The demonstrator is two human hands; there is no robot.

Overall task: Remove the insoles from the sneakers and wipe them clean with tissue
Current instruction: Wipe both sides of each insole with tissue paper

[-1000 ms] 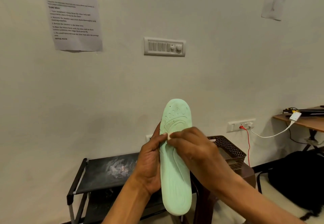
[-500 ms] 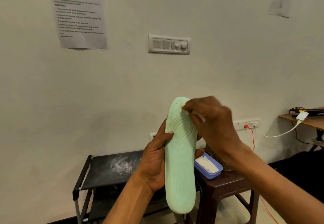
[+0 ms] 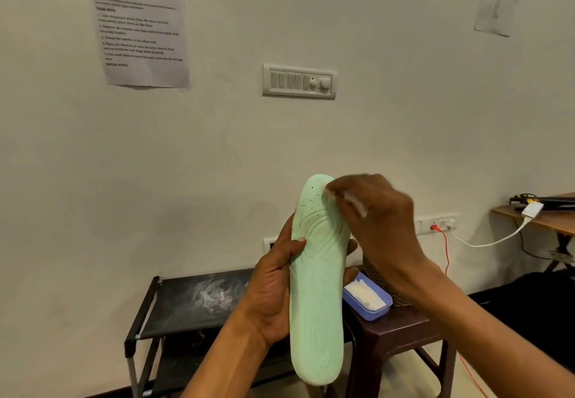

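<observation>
Left hand (image 3: 273, 291) grips the green insole (image 3: 317, 288) upright at mid-length, long axis vertical with toe end up, while right hand (image 3: 376, 214), fingers pinched on a tissue (image 3: 354, 203), presses at the toe, so the unwiped length lies below it.

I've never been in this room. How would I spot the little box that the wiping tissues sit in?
Find the dark brown stool standing to the right of the black shoe rack. On the stool's top, in front of a dark mesh basket, lies a small blue tray with white tissue in it. It is the only blue thing there, just right of the green insole.
</observation>
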